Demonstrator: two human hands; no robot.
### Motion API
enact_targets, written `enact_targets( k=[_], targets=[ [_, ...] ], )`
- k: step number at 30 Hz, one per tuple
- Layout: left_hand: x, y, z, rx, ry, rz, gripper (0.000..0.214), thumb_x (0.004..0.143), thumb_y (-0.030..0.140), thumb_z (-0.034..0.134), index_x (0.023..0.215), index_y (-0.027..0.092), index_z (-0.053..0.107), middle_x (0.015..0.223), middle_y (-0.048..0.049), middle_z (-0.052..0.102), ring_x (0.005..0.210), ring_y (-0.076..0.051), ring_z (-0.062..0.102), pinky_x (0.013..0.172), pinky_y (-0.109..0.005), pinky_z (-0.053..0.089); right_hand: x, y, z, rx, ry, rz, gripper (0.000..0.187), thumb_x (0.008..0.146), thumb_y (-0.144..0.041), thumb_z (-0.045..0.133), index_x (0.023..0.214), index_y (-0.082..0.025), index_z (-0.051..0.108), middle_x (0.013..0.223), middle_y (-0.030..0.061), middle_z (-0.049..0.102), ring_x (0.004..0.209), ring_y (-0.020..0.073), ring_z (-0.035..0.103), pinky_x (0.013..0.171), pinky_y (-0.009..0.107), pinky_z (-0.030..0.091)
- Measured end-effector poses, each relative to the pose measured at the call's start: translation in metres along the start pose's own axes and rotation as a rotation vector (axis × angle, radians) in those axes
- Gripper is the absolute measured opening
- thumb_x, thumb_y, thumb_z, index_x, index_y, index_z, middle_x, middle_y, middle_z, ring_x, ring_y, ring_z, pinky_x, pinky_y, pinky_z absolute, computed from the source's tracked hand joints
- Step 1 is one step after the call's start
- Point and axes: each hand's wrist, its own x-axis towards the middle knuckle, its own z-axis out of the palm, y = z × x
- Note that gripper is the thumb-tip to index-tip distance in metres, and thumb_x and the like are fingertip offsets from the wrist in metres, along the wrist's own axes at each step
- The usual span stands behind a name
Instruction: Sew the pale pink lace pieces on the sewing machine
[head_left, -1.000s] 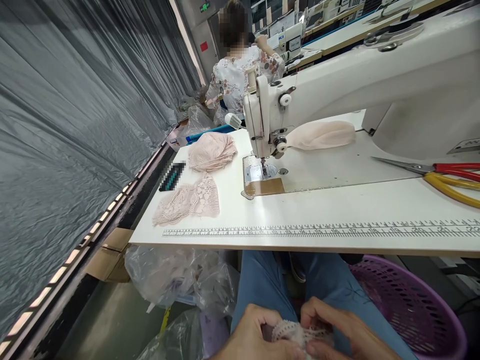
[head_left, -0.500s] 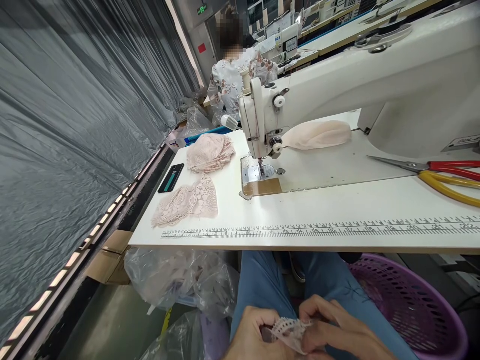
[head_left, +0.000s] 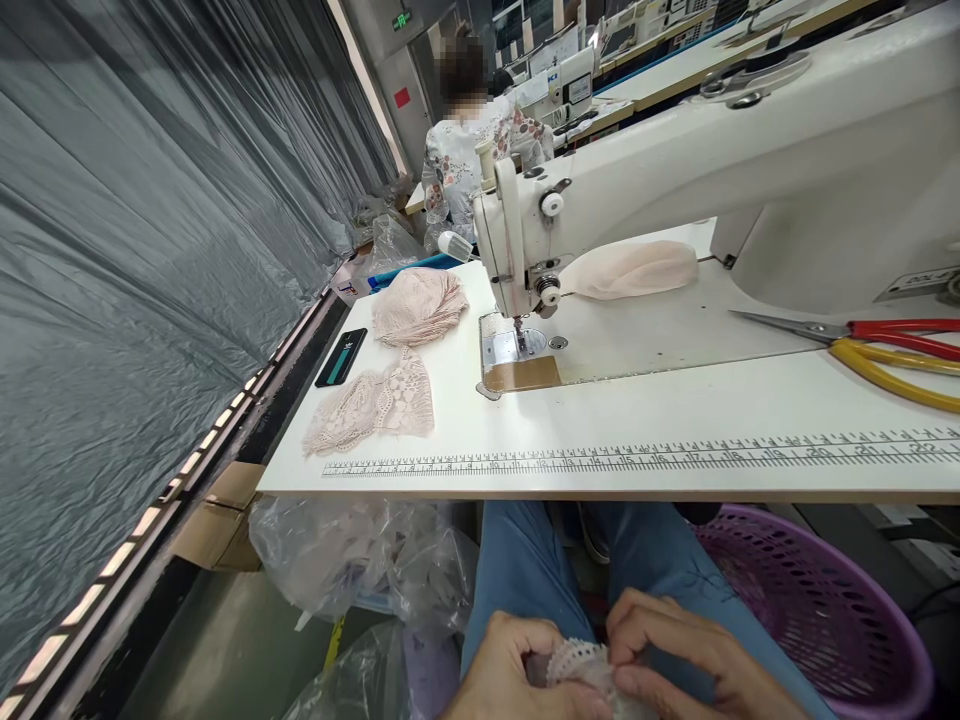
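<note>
Low over my lap, a piece of pale pink lace (head_left: 583, 664) with a scalloped edge is pinched between both hands. My left hand (head_left: 517, 672) grips its left side, thumb on top. The fingers of my right hand (head_left: 671, 650) are closed on its right side. Part of the lace lies hidden behind the fingers and below the frame. On the table, a flat lace piece (head_left: 375, 405) lies in front of a stack of pink fabric pieces (head_left: 418, 306).
A sewing machine (head_left: 637, 180) stands on the white table (head_left: 637, 425), with pink fabric (head_left: 634, 270) under its arm. Scissors (head_left: 862, 340) lie at the right, a phone (head_left: 342, 358) at the left. Below are a purple basket (head_left: 817, 600) and plastic bags (head_left: 360, 550). A co-worker (head_left: 469, 130) sits ahead.
The lace has turned slightly between my fingers, and my left thumb now lies across it. My right fingers have shifted a little along it. The things on the table have stayed put.
</note>
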Motion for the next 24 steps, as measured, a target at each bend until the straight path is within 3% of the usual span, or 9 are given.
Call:
enact_targets(
  k=[6, 12, 24],
  targets=[
    [-0.0013, -0.0011, -0.0017, 0.026, -0.026, -0.041, 0.052, 0.053, 0.059, 0.095, 0.068, 0.016, 0.069, 0.069, 0.0023, 0.049, 0.079, -0.017, 0.051, 0.075, -0.026, 0.045, 0.0008, -0.0036, 0.0016, 0.056, -0.037, 0.148, 0.029, 0.089, -0.044, 0.061, 0.068, -0.025, 0.060, 0.075, -0.0001, 0.064, 0.075, 0.0216, 0.063, 0.071, 0.027, 0.046],
    [-0.0003, -0.0066, -0.0007, 0.006, -0.042, -0.069, 0.057, 0.047, 0.060, 0.098, 0.074, 0.017, 0.074, 0.068, 0.0018, 0.051, 0.079, -0.018, 0.052, 0.074, -0.026, 0.046, 0.0037, -0.0078, 0.0004, 0.094, -0.062, 0.196, 0.034, 0.088, -0.051, 0.058, 0.068, -0.024, 0.054, 0.074, 0.0005, 0.059, 0.075, 0.0227, 0.059, 0.070, 0.028, 0.044],
    [-0.0039, 0.0023, -0.0032, -0.045, -0.095, 0.033, 0.055, 0.062, 0.065, 0.090, 0.083, 0.016, 0.079, 0.079, -0.0034, 0.063, 0.078, -0.017, 0.058, 0.072, -0.026, 0.049, 0.0072, -0.0093, 0.0056, 0.116, -0.128, 0.284, 0.034, 0.081, -0.054, 0.055, 0.068, -0.025, 0.046, 0.071, -0.0012, 0.047, 0.071, 0.0213, 0.046, 0.067, 0.032, 0.037]
  ],
)
